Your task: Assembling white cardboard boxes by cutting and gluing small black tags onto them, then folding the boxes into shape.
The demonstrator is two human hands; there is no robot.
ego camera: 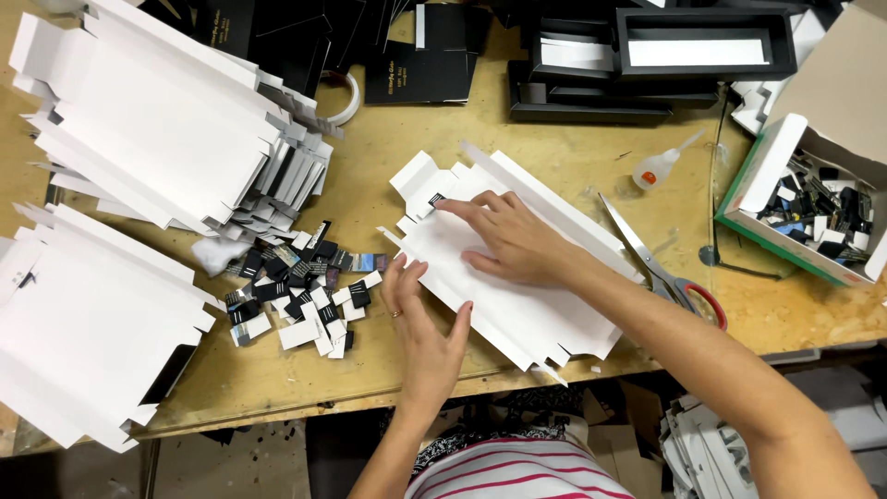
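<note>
From my feed I look straight down on a pale wooden tabletop [554, 139], its chipboard-like surface scuffed and lit evenly from above, with soft shadows only. Its front edge [277, 407] runs across the lower part of the view, slightly worn. Below that edge the floor [231, 467] shows grey and dim, in shade. To the lower right, under the tabletop, I see brown cardboard [628, 434] and a heap of pale scraps [702, 453]. No wall or window comes into my view.
</note>
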